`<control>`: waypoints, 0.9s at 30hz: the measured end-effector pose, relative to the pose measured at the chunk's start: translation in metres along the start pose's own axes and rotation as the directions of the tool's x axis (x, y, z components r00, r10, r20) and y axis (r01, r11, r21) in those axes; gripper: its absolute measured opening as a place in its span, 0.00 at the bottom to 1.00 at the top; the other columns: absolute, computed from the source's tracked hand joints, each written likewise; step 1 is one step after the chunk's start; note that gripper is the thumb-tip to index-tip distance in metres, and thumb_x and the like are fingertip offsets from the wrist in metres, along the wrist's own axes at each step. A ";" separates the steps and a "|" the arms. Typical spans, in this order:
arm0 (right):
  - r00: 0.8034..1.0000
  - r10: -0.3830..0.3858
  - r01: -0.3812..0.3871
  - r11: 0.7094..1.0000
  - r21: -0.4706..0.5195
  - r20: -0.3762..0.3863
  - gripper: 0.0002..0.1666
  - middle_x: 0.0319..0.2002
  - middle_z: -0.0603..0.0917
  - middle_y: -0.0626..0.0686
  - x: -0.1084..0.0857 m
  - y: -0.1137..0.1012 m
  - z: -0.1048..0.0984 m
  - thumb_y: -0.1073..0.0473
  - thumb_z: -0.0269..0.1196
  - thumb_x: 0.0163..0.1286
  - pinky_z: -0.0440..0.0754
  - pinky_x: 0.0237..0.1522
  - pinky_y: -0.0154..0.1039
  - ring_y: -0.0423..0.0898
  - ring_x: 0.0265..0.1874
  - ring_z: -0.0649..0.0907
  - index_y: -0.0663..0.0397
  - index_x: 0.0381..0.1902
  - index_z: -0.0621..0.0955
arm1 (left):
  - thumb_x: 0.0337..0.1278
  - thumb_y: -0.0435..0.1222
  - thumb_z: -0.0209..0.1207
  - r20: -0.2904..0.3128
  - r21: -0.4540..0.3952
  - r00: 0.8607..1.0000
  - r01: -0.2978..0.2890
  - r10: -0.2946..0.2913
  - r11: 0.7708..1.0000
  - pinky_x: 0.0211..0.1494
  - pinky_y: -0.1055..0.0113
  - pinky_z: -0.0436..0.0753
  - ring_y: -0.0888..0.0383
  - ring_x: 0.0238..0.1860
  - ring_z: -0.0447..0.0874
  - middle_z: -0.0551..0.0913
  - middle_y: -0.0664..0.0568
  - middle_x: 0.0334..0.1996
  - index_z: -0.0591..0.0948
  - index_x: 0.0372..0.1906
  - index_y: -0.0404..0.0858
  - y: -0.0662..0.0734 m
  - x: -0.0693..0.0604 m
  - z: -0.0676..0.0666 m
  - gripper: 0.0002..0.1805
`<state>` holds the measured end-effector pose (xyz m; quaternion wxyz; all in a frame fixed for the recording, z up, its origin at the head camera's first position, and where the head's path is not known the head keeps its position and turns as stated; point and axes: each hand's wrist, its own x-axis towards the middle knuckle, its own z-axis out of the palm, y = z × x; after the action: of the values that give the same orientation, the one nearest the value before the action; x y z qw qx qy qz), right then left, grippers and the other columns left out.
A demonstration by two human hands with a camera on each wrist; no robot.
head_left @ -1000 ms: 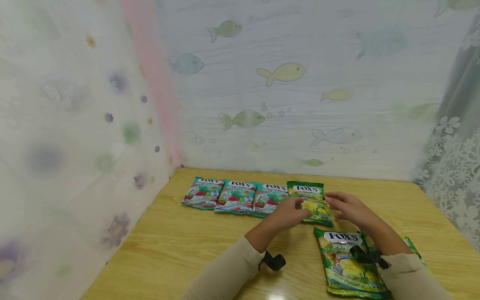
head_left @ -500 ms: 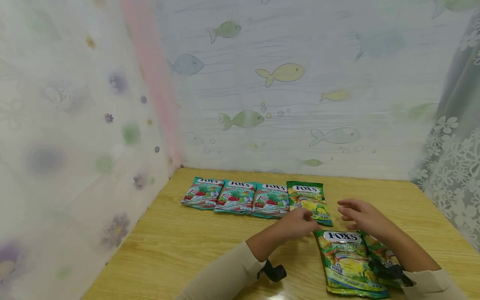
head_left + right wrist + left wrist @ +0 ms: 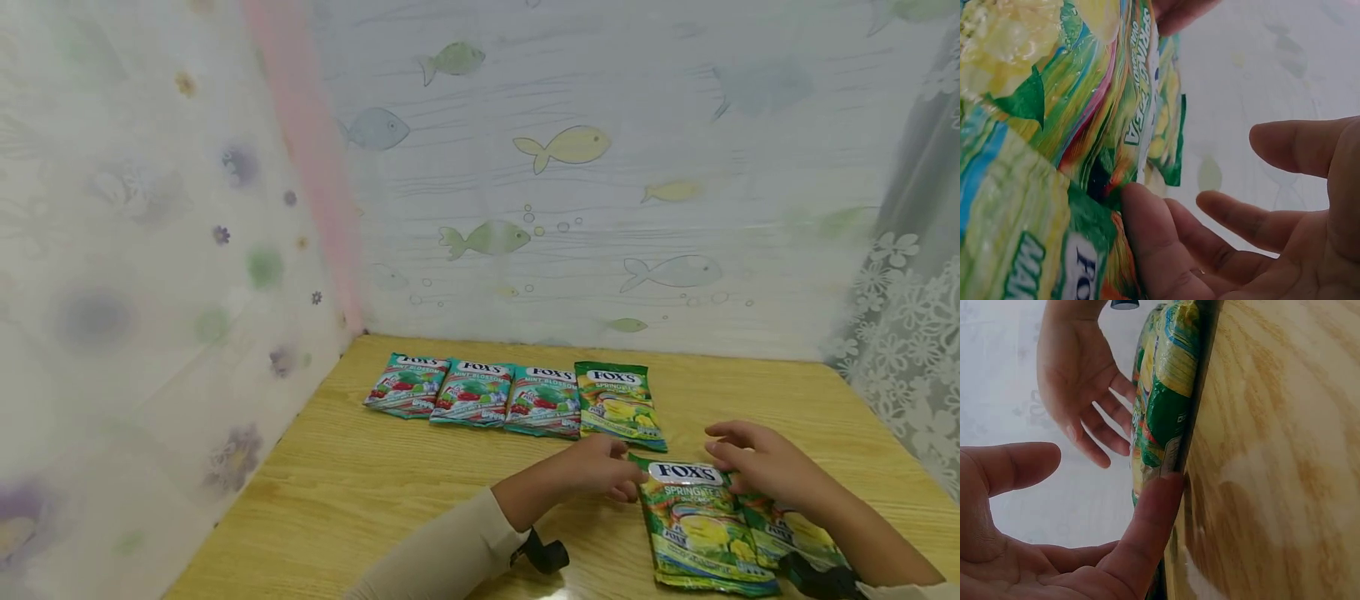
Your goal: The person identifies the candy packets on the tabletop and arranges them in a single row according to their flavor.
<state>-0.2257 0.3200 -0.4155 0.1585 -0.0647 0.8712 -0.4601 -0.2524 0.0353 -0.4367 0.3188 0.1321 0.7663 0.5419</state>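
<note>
A green and yellow Fox's Spring Tea bag (image 3: 697,529) lies at the table's front right, overlapping a second green bag (image 3: 795,533) on its right. My left hand (image 3: 592,471) is at the upper left corner of the front bag; in the left wrist view a fingertip of the left hand (image 3: 1085,537) meets the bag's edge (image 3: 1169,406), thumb apart. Over the top of the second bag is my right hand (image 3: 776,467), its fingers relaxed; in the right wrist view one fingertip of the right hand (image 3: 1241,231) touches the bags (image 3: 1085,125). Neither hand grips anything.
Behind the hands, three teal Mint Blossom bags (image 3: 476,393) and one green Spring Tea bag (image 3: 618,406) lie in a row on the wooden table (image 3: 337,500). A fish-patterned cloth (image 3: 487,292) hangs behind, and a lace curtain (image 3: 915,333) is at the right.
Both hands have moved from the back green bag toward the front bags, the left slightly forward and right, the right forward and to the right. The row of bags has stayed in place.
</note>
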 end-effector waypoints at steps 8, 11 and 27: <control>0.996 0.028 -0.031 0.999 0.033 0.082 0.40 0.60 0.77 0.71 -0.012 0.005 -0.008 0.48 0.54 0.83 0.76 0.15 0.44 0.44 0.19 0.77 0.75 0.76 0.59 | 0.65 0.41 0.67 0.046 -0.036 0.999 0.029 -0.027 0.999 0.57 0.58 0.86 0.49 0.39 0.93 0.88 0.48 0.50 0.82 0.60 0.35 -0.005 -0.001 0.005 0.23; 0.997 0.025 -0.025 1.000 -0.007 0.072 0.39 0.59 0.78 0.70 -0.014 0.006 -0.008 0.49 0.55 0.83 0.81 0.20 0.45 0.48 0.33 0.86 0.76 0.74 0.62 | 0.66 0.40 0.66 0.070 -0.062 0.997 0.036 -0.031 0.997 0.48 0.60 0.89 0.48 0.39 0.94 0.90 0.50 0.42 0.85 0.49 0.38 -0.007 -0.002 0.008 0.12; 0.991 0.105 -0.103 0.994 -0.031 0.087 0.44 0.56 0.82 0.68 -0.018 0.008 -0.001 0.47 0.59 0.80 0.81 0.23 0.47 0.52 0.33 0.86 0.83 0.71 0.62 | 0.67 0.40 0.66 0.097 -0.125 0.991 0.104 -0.092 0.987 0.45 0.58 0.90 0.45 0.42 0.93 0.90 0.48 0.43 0.79 0.61 0.34 -0.005 -0.007 0.013 0.23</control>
<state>-0.2086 0.3300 -0.4172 0.2198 -0.0415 0.8715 -0.4365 -0.2387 0.0392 -0.4417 0.3874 0.0977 0.7196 0.5679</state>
